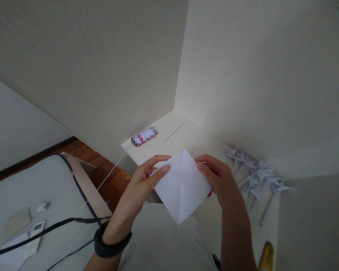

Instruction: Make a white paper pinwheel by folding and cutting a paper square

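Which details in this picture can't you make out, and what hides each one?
All in the head view:
Underside of the white paper: turned away from the camera.
Red thing: partly covered by the paper and right hand.
Screen of the phone-like device: pixelated.
Yellow object: cut off by the bottom edge.
Markings on the white remote-like device: too small and blurred.

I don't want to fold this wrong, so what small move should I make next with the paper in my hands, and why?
Perhaps bring your left hand toward your right hand, folding the white paper in half along its middle crease. The sheet is spread open, each hand grips one side, and that crease already runs down between them.
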A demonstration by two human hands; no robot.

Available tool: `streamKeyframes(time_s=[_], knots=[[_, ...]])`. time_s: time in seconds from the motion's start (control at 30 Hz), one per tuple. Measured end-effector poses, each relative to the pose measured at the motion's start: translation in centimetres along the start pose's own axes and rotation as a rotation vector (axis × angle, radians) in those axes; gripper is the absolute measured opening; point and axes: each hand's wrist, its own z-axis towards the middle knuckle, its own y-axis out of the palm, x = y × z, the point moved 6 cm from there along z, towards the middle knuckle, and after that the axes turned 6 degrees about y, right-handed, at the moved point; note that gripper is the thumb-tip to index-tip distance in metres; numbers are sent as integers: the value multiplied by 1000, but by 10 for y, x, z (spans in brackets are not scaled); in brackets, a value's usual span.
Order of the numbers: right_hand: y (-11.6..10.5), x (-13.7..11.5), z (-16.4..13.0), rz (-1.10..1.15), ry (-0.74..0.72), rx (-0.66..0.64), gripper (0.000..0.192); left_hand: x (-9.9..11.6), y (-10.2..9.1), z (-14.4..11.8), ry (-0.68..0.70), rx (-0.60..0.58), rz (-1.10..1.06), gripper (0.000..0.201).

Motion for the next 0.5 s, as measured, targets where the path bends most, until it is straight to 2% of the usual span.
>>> streamKeyframes(time_s=[0.1,0.23,0.4,0.5], knots=[[-1,2,0,48,55,11,17,3,-1,-2,26,25,26,29],[0,2,1,41,55,-30,18,6,-3,-3,70,41,101,26],[4,3,1,-53,7,-119,21,-1,-5,-5,-21,33,157,40],[3,3,1,-44,-13,-115,22,0,-7,-5,-17,22,169,42]])
